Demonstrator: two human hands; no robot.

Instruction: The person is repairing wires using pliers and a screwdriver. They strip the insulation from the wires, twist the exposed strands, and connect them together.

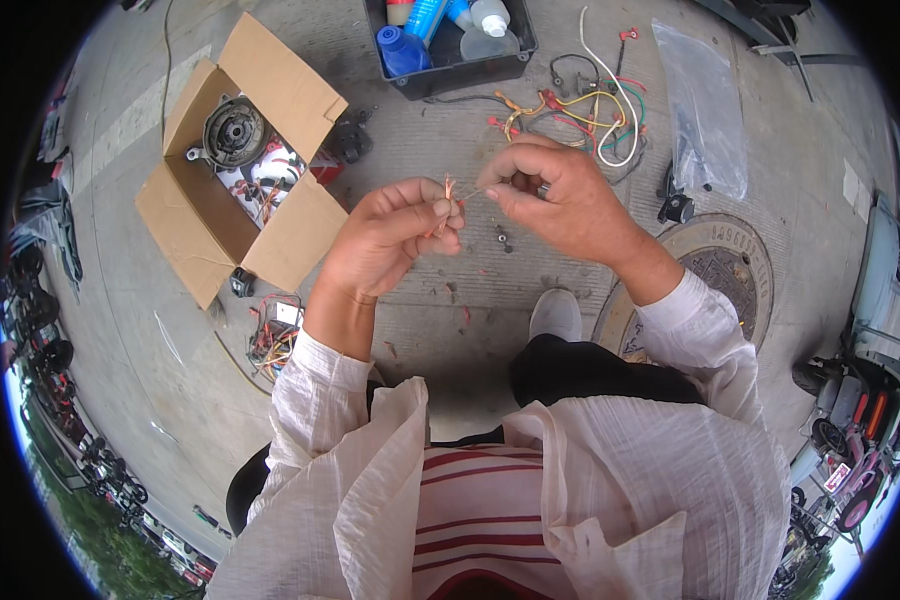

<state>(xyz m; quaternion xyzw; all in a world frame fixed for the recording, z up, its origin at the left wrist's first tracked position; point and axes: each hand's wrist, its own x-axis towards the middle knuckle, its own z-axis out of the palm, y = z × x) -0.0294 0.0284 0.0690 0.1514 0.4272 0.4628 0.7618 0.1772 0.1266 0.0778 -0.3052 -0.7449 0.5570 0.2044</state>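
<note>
Between the thumb and fingers of my left hand [395, 228] is a small bunch of copper wire strands [448, 190], the bare orange ends sticking up above the thumb. My right hand [560, 195] is just to its right, thumb and forefinger pinched on a thin wire strand [476, 193] that runs across to the bunch. Both hands are raised over the concrete floor, a short gap apart. Part of the bunch is covered by my left fingers.
An open cardboard box [195, 200] with a round metal motor part [235, 132] stands at left. A black bin [455, 75] of bottles is ahead. Coloured cables [610, 125] and a clear plastic bag [705, 110] lie at right. A tangle of wires [273, 335] sits near left; a manhole cover [720, 270] near right.
</note>
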